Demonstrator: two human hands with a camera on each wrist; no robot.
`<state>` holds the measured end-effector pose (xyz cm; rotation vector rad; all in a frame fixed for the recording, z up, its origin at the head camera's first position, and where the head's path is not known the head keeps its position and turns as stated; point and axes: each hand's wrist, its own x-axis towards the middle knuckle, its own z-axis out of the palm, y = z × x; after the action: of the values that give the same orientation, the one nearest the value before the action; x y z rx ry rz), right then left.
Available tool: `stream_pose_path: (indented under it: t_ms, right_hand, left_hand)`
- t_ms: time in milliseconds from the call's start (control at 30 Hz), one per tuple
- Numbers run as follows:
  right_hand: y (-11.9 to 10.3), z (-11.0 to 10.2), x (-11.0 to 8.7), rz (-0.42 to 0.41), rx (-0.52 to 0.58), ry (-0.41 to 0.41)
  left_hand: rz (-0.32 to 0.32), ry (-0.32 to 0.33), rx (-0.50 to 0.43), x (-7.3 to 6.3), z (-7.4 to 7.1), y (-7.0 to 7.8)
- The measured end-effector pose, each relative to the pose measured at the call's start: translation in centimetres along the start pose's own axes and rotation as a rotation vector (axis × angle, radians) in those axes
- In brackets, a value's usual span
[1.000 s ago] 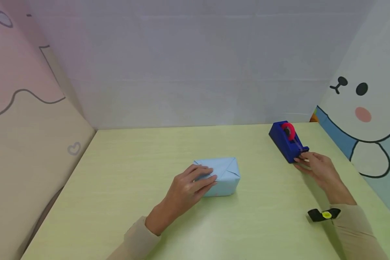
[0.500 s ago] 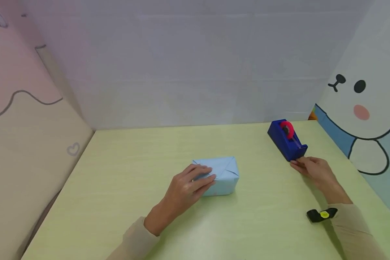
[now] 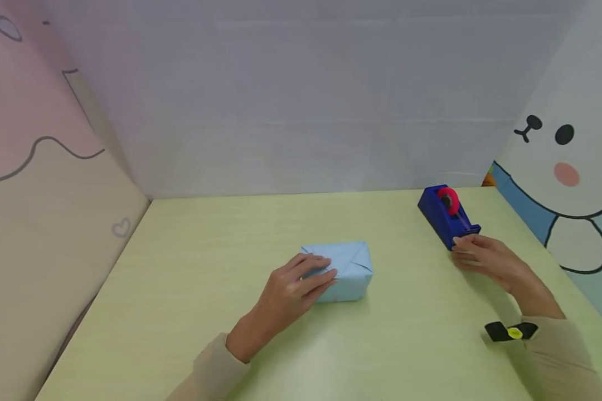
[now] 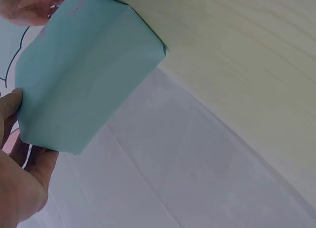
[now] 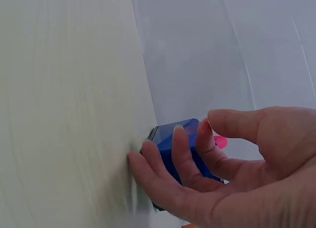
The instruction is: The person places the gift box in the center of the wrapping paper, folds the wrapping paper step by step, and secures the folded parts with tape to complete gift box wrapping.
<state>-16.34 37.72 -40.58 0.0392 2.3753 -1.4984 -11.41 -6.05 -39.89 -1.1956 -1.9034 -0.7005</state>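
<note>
A box wrapped in light blue paper (image 3: 348,284) sits mid-table. My left hand (image 3: 293,284) holds it at its left end, fingers over the top. The left wrist view shows thumb and fingers around the end of the wrapped box (image 4: 89,75). At the back right stands a blue tape dispenser (image 3: 433,214) with a red-pink tape roll (image 3: 448,200). My right hand (image 3: 489,259) is at its front cutter end. In the right wrist view, thumb and forefinger tips meet in front of the dispenser (image 5: 170,164); the tape's end is hidden there.
The pale yellow-green table (image 3: 221,239) ends at a grey-white back wall (image 3: 281,111). Cartoon-printed panels stand left (image 3: 45,234) and right (image 3: 577,189). A black strap with a yellow piece (image 3: 514,333) juts from the right sleeve.
My right hand dips lower at the dispenser's front, then rises back to the cutter end, with the wrist turned further right. My left hand and the wrapped box stay in place.
</note>
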Motion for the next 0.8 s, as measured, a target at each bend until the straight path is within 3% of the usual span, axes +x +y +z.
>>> stream_pose_path:
  t_ms: [367,667,800]
  right_hand:
    - [-1.1,1.6,-0.3,-0.078,-0.05,0.03]
    - [-3.0,3.6,-1.2,-0.224,-0.044,0.062]
    - [-4.0,4.9,-1.6,-0.252,-0.071,0.084]
  left_hand:
    - [0.002,-0.008,0.0,0.0,-0.1,0.0]
    - [0.006,-0.005,0.008,0.2,-0.2,0.0]
    - [0.01,-0.001,0.009,0.2,-0.2,0.1]
